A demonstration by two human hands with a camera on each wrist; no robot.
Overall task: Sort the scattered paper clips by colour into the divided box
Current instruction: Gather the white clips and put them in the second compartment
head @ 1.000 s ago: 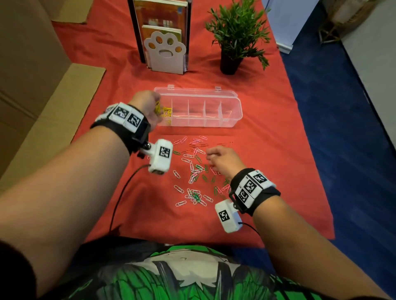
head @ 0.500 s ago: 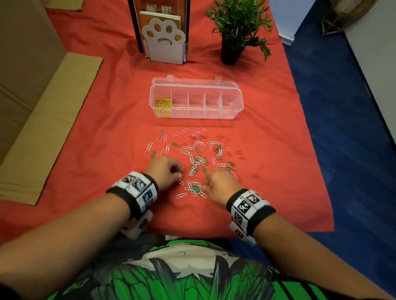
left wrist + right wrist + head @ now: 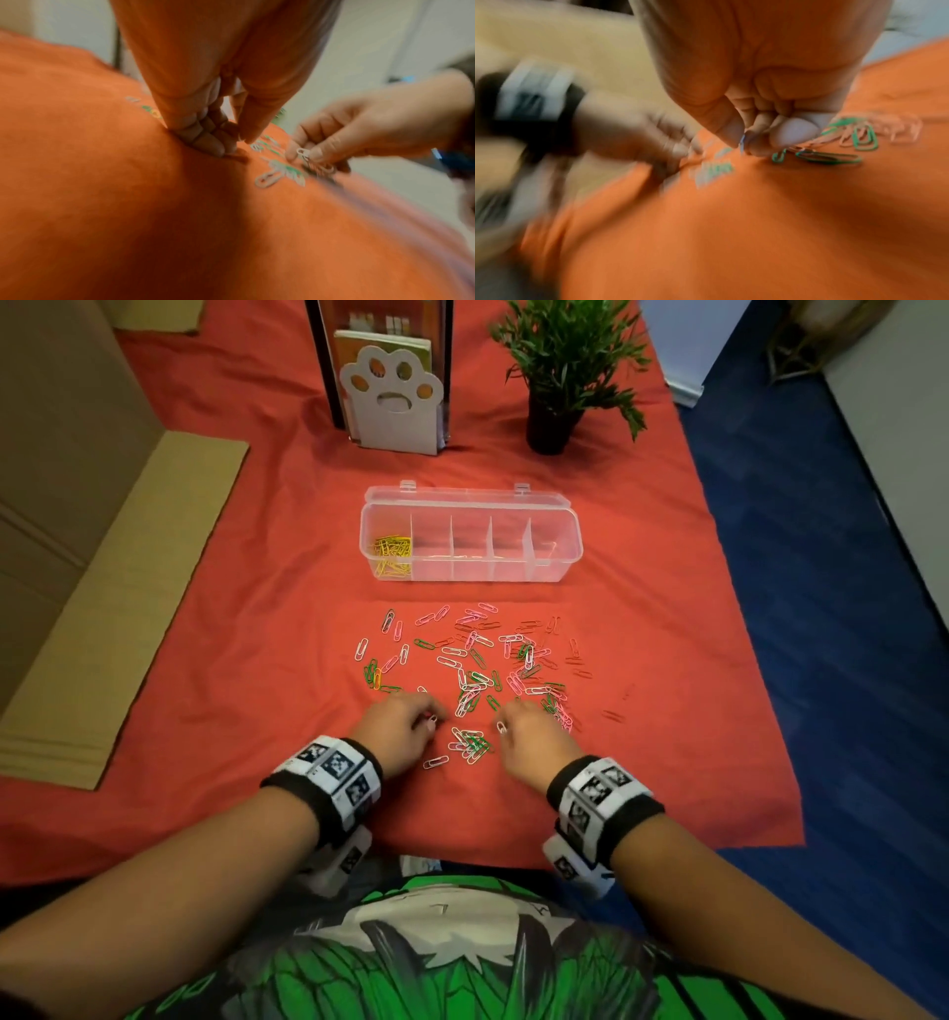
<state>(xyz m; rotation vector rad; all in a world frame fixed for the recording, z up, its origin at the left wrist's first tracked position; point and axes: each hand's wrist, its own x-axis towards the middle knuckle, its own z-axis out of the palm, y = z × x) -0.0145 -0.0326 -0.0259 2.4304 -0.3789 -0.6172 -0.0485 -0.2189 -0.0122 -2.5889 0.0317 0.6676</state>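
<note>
Cardboard (image 3: 92,618): flattened sheets lie along the far left edge of the red cloth (image 3: 246,690), partly on it.
My left hand (image 3: 398,729): low on the cloth at the near left edge of the clip scatter. Fingers curled down and drawn together, thumb closing on the fingertips (image 3: 213,146) against the cloth. A small pale clip shows at the fingertips in the head view; whether I have it pinched I cannot tell.
Scattered paper clips (image 3: 477,670): white, pink, green and dark red ones, spread on the cloth between my hands and the box; a small white and green cluster (image 3: 470,744) lies between my two hands.
Divided box (image 3: 572,557): clear plastic, lid open behind it, standing beyond the scatter and apart from it. Yellow clips (image 3: 393,554) fill its leftmost compartment; what the other compartments hold I cannot make out.
Bookend (image 3: 393,403): white paw shape, upright behind the box, books behind it.
My right hand (image 3: 529,737): low on the near right edge of the scatter, thumb and forefinger pinching a white clip (image 3: 302,152); the other fingers are curled under.
Potted plant (image 3: 560,367): far right of the cloth, beside the bookend.
</note>
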